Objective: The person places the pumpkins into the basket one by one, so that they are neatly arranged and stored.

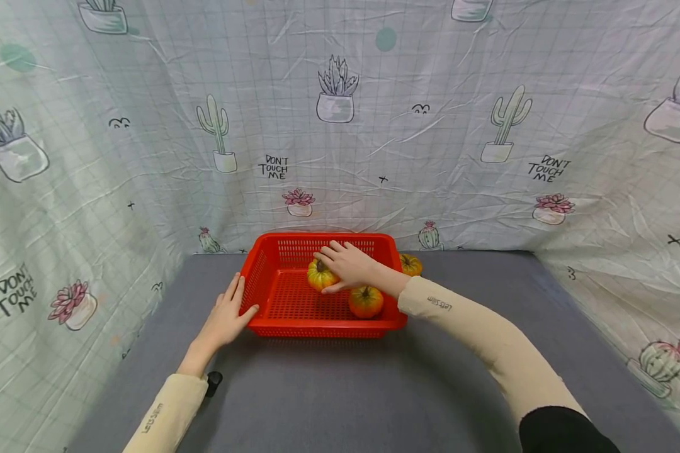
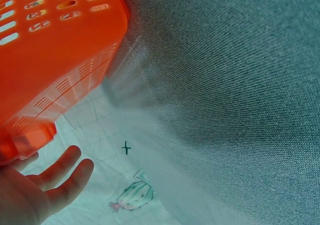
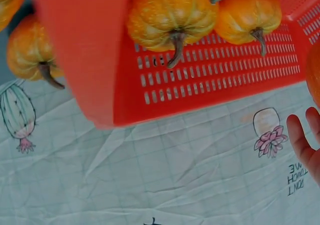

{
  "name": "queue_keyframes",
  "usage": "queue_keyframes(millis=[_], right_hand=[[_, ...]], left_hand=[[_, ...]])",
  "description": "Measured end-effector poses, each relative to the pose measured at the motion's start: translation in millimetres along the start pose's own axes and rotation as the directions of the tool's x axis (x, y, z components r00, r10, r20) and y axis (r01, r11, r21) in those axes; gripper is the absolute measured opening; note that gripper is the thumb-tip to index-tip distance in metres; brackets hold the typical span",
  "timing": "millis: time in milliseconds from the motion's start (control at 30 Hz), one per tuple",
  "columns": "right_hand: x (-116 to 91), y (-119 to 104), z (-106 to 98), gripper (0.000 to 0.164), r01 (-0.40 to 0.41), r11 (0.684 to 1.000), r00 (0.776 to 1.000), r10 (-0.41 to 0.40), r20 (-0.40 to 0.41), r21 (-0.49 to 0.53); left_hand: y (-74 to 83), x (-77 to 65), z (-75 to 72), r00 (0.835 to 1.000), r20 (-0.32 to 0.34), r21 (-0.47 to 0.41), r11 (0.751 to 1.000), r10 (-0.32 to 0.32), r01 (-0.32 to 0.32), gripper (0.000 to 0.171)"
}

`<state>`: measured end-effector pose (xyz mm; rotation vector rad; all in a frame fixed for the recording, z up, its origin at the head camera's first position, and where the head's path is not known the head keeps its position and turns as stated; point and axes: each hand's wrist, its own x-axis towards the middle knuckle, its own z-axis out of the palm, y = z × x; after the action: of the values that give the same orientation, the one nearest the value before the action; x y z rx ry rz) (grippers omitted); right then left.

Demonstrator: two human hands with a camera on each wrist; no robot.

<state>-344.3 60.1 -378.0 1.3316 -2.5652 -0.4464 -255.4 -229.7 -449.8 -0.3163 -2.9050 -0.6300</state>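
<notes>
A small yellow-orange pumpkin (image 1: 319,277) is gripped by my right hand (image 1: 348,267) over the red plastic basket (image 1: 323,324). The right wrist view catches only a sliver of this held pumpkin (image 3: 315,75), with fingertips beside it. Another orange pumpkin (image 1: 366,303) lies in the basket's front right part. More pumpkins (image 3: 170,17) show inside the right end in the right wrist view; my forearm hides some of them from the head view. My left hand (image 1: 226,314) rests against the basket's left rim, fingers fairly straight and thumb spread toward the front corner.
Outside the basket's right wall sits a pumpkin (image 1: 410,265), with part of another beside it in the right wrist view. A grey cloth (image 1: 328,396) covers the table. Behind and at both sides hangs a pale printed curtain (image 1: 385,145).
</notes>
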Motion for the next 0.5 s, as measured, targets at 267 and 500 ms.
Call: queue_keyframes(millis=[267, 500], right_hand=[[17, 6, 3, 0.079, -0.119, 0.986, 0.991, 0.125, -0.045, 0.114], [22, 13, 20, 0.075, -0.203, 0.952, 0.976, 0.214, -0.026, 0.229]], left_hand=[[-0.3, -0.7, -1.3, 1.0, 0.004, 0.001, 1.0, -0.009, 0.009, 0.076], [1.0, -0.6, -0.5, 1.0, -0.004, 0.001, 1.0, -0.01, 0.01, 0.076]])
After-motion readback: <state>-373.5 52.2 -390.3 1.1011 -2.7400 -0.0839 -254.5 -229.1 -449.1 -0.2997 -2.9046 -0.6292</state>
